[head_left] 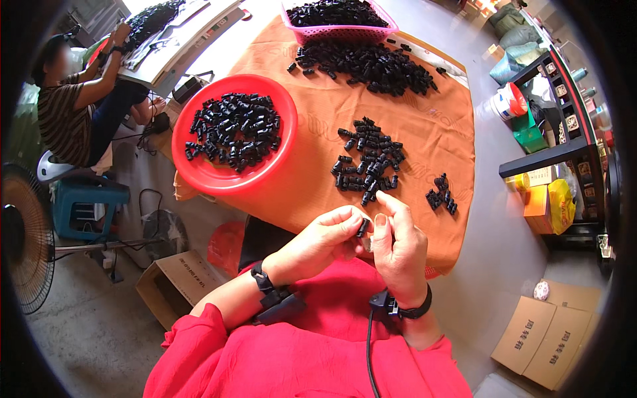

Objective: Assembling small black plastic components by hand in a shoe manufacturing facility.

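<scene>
My left hand (325,240) is closed, pinching a small black cylindrical plastic fitting (363,227) between thumb and fingertips, just over my lap at the table's near edge. Close beside it, my right hand (401,249) has its thumb and forefinger apart, with no part visible between them; its other fingers are curled and partly hidden. Just beyond my hands, a loose pile of the same black fittings (371,159) lies on the orange tablecloth (318,126). A smaller cluster of fittings (441,196) sits to the right. On the left, a round red basin (288,156) holds many more.
A large heap of black fittings (371,66) lies at the far side before a pink basket (345,32) of them. Left are a seated person (79,113), a blue stool (86,199), a fan (26,239) and an open carton (182,282). A black rack (564,149) stands right.
</scene>
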`<state>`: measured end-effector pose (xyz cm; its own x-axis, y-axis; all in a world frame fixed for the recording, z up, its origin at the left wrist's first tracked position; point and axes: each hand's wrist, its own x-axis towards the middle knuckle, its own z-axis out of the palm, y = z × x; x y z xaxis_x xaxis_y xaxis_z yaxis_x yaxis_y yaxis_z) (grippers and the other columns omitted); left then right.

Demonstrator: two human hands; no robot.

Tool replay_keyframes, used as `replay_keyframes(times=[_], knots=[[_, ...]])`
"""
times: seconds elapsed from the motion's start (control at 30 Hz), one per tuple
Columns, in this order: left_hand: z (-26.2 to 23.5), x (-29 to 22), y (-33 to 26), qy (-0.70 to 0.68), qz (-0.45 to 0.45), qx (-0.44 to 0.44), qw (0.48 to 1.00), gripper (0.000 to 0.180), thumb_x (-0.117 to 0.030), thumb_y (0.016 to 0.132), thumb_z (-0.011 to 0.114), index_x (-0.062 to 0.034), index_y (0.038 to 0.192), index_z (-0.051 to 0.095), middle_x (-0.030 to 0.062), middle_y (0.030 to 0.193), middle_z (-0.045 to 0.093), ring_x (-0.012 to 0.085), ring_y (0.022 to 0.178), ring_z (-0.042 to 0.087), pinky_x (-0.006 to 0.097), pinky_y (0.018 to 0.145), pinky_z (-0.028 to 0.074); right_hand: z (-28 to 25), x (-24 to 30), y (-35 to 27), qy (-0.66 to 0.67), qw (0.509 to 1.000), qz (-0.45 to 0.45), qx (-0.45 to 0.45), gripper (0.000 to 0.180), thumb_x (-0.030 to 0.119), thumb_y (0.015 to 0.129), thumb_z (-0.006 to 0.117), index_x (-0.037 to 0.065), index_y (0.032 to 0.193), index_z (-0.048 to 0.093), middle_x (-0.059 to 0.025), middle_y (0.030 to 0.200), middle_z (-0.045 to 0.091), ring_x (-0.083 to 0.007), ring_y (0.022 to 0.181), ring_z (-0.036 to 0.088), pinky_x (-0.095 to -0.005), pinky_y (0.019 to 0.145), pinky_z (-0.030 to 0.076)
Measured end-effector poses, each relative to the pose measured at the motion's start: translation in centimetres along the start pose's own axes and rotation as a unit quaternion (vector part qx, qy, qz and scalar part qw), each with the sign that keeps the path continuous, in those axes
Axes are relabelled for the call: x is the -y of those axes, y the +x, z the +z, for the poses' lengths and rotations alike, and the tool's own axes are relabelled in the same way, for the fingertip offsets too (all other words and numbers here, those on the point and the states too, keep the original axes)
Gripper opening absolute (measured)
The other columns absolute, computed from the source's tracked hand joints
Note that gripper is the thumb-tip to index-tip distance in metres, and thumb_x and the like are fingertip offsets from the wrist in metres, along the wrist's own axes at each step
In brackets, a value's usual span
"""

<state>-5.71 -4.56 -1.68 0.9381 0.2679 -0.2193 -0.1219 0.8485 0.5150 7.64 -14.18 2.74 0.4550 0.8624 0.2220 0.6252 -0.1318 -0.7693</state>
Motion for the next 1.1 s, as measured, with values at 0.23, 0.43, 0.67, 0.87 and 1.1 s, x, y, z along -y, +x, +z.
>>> replay_keyframes(times=[0.23, 0.43, 0.67, 0.87, 1.1], knots=[[0.0, 1.0, 0.1, -0.005, 0.016, -0.015, 1.000, 0.024, -0.033, 0.103, 0.051, -0.0096, 0.106, 0.057, -0.0016, 0.093, 0.059, 0.0080, 0.082, 0.053, 0.025, 0.074, 0.044, 0.7, -0.3, 0.2, -0.081, 0.996, -0.030, -0.030, 0.029, 0.006, 0.092, 0.060, 0.003, 0.120, 0.059, -0.0146, 0.070, 0.065, -0.0326, 0.062, 0.065, -0.0428, 0.055, 0.050], [0.0, 1.1, 0.1, 0.009, 0.022, -0.028, 0.999, 0.023, -0.032, 0.104, 0.049, -0.0098, 0.107, 0.057, -0.0009, 0.092, 0.059, 0.0077, 0.080, 0.053, 0.024, 0.072, 0.043, 0.7, -0.1, 0.3, -0.095, 0.995, -0.006, -0.012, 0.028, 0.007, 0.092, 0.059, 0.004, 0.120, 0.058, -0.0150, 0.070, 0.065, -0.0326, 0.062, 0.066, -0.0431, 0.056, 0.051], [0.0, 1.1, 0.1, 0.050, 0.023, -0.042, 0.998, 0.023, -0.032, 0.105, 0.049, -0.0106, 0.105, 0.056, -0.0017, 0.090, 0.058, 0.0075, 0.078, 0.052, 0.024, 0.069, 0.041, 0.8, -0.2, 0.1, -0.083, 0.996, -0.006, -0.016, 0.026, 0.007, 0.093, 0.058, 0.003, 0.118, 0.059, -0.0148, 0.068, 0.065, -0.0323, 0.062, 0.066, -0.0430, 0.056, 0.051], [0.0, 1.6, 0.2, 0.057, 0.032, -0.064, 0.996, 0.021, -0.031, 0.105, 0.049, -0.0109, 0.105, 0.056, -0.0026, 0.091, 0.058, 0.0066, 0.080, 0.052, 0.024, 0.072, 0.043, 0.9, -0.1, 0.1, -0.088, 0.996, 0.000, -0.006, 0.025, 0.008, 0.094, 0.057, 0.004, 0.119, 0.059, -0.0153, 0.067, 0.064, -0.0326, 0.061, 0.066, -0.0434, 0.055, 0.050], [-0.2, 1.8, 0.4, 0.025, 0.038, -0.071, 0.996, 0.021, -0.029, 0.105, 0.049, -0.0099, 0.103, 0.056, -0.0030, 0.091, 0.056, 0.0067, 0.081, 0.051, 0.024, 0.074, 0.044, 1.3, -0.7, 0.0, -0.069, 0.997, 0.025, -0.006, 0.026, 0.007, 0.093, 0.058, 0.005, 0.119, 0.058, -0.0164, 0.069, 0.065, -0.0336, 0.064, 0.067, -0.0438, 0.056, 0.051]])
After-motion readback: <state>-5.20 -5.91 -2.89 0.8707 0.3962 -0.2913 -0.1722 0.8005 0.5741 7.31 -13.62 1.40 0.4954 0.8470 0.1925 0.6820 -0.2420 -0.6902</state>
